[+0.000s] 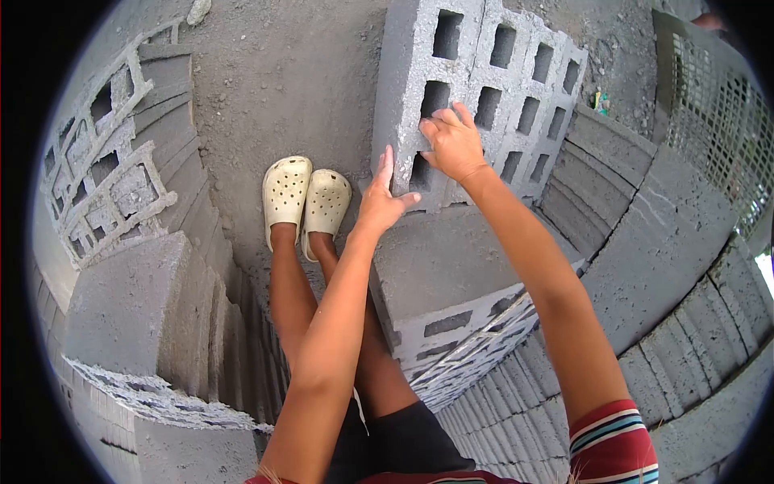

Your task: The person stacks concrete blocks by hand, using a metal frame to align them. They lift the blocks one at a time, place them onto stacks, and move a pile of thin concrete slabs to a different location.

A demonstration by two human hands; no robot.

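Grey hollow concrete blocks (476,77) stand side by side at the upper centre, their rectangular holes facing me. My right hand (455,143) is against the holed face of the leftmost block, its fingers bent at the holes. At that block's lower left edge is my left hand (385,196), thumb and fingers spread apart, touching or very near the corner. Whether the right fingertips reach inside a hole cannot be made out. Just below the hands lies the flat top of another block stack (443,258).
Block stacks (129,298) rise on the left, and more blocks (661,234) fill the right. A metal mesh (713,113) leans at the upper right. My feet in cream clogs (288,194) stand on dusty ground (282,81).
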